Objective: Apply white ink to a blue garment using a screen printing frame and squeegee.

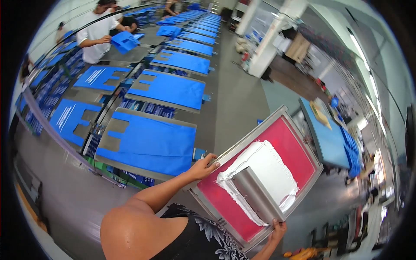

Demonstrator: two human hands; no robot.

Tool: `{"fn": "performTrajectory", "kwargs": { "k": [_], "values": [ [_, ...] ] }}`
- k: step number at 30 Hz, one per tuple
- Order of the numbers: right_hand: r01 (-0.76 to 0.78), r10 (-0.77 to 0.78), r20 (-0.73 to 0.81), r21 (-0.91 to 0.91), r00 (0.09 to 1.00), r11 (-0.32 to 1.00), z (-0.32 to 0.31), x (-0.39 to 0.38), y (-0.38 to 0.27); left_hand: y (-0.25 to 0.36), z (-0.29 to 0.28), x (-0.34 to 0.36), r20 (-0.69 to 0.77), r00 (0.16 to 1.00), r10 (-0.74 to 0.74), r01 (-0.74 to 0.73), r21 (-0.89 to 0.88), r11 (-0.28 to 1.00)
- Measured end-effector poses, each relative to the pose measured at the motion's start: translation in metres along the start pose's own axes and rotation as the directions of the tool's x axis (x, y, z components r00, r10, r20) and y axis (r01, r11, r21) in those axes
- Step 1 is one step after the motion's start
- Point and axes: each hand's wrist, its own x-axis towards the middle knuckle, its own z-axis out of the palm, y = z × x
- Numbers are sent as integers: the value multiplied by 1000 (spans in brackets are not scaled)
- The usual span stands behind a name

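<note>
Both my hands hold a screen-printing frame [251, 136] tilted in front of me. It has a grey metal rim and red mesh [299, 141]. White ink [271, 167] lies in a thick patch on the mesh. A wide metal squeegee [259, 195] rests across the ink's near side. My left hand [204, 168] grips the rim at the frame's left, fingers closed over it. At the lower right edge, my right hand [277, 229] closes on the rim beside the squeegee's end; whether it also presses the squeegee is hard to tell. Nearest my left hand lies a flat blue bag [149, 141] on a board.
A long row of boards with blue bags [169, 89] runs away ahead. Bags with white print [69, 119] lie in another row at left. Across the table a person [93, 39] holds a blue bag [125, 42]. A blue-topped table [323, 130] stands right; a white pillar [273, 41] is behind.
</note>
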Motion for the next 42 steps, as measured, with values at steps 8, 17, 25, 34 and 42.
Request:
{"fn": "performTrajectory", "kwargs": {
  "k": [8, 17, 25, 34, 42],
  "values": [
    [33, -69, 424, 90, 903, 995, -22, 135, 73, -30, 80, -88, -374, 895, -243, 255, -17, 967],
    [40, -25, 892, 8, 452, 999, 183, 293, 81, -62, 115, -114, -837, 424, -346, 310, -225, 924],
    [78, 3, 1000, -3, -1, 997, 378, 294, 71, -77, 114, -129, -935, -8, -353, 331, -336, 882],
    [135, 112, 863, -51, -492, 990, 542, 196, 78, -87, 154, -149, -788, -496, -364, 200, -512, 835],
    [227, 200, 739, -66, -643, 972, 650, 153, 100, -118, 139, -126, -678, -666, -311, 156, -535, 830]
  ]
}}
